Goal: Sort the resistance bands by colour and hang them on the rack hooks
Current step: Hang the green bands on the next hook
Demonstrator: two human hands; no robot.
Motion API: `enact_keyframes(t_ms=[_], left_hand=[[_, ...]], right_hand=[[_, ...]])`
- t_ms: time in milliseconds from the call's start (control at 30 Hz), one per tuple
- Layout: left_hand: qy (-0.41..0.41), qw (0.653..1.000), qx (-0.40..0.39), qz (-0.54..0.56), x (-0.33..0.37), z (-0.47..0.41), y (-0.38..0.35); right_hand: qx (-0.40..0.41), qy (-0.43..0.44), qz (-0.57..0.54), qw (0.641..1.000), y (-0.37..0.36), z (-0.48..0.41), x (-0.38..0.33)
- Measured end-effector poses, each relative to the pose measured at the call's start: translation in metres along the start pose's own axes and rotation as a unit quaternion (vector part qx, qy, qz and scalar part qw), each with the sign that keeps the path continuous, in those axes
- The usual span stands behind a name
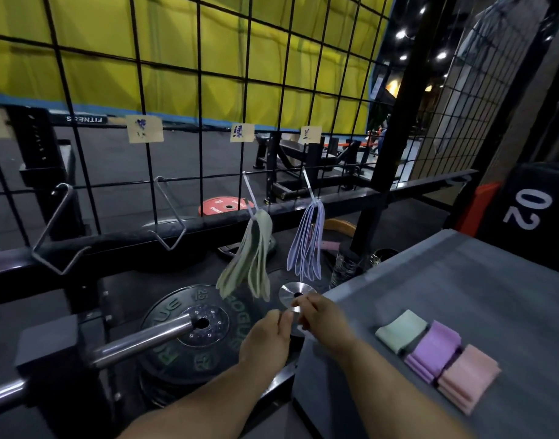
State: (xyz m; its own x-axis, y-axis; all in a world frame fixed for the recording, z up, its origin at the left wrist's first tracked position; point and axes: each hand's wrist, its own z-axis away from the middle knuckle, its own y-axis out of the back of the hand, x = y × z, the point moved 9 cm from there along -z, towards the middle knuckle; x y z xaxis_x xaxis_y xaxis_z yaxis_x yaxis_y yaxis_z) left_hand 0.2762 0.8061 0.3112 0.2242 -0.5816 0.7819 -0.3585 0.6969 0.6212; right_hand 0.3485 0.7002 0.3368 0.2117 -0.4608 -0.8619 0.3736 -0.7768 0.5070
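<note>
Both forearms reach forward, the left hand (267, 339) and right hand (324, 320) nearly touching, fingers (304, 304) curled inward.

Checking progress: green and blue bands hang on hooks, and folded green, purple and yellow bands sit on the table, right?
Not quite. The head view shows pink bands, not yellow, beside the folded green bands and purple bands on the table. The rest is right.

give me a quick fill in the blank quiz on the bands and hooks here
1. The bands hung left of the blue bands are ____.
2. On the table, the purple stack lies between the green stack and the ____ stack.
3. Both empty hooks hang ____ of those bands.
Missing: green; pink; left.
</note>
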Motion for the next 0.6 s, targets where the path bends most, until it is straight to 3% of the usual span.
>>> enact_keyframes(t_ms=[200,433,600], left_hand=[[-0.014,0.994,-0.095,-0.059,0.019,-0.015,-0.054],[-0.028,0.980,-0.161,-0.116,0.052,-0.023,-0.114],[-0.037,0.973,-0.190,-0.124,0.065,-0.024,-0.139]], right_hand=[[0.085,-0.059,0.144,0.984,0.060,0.005,0.047],[0.157,-0.120,0.334,0.921,0.140,0.018,0.095],[0.136,-0.174,0.396,0.891,0.150,0.018,0.122]])
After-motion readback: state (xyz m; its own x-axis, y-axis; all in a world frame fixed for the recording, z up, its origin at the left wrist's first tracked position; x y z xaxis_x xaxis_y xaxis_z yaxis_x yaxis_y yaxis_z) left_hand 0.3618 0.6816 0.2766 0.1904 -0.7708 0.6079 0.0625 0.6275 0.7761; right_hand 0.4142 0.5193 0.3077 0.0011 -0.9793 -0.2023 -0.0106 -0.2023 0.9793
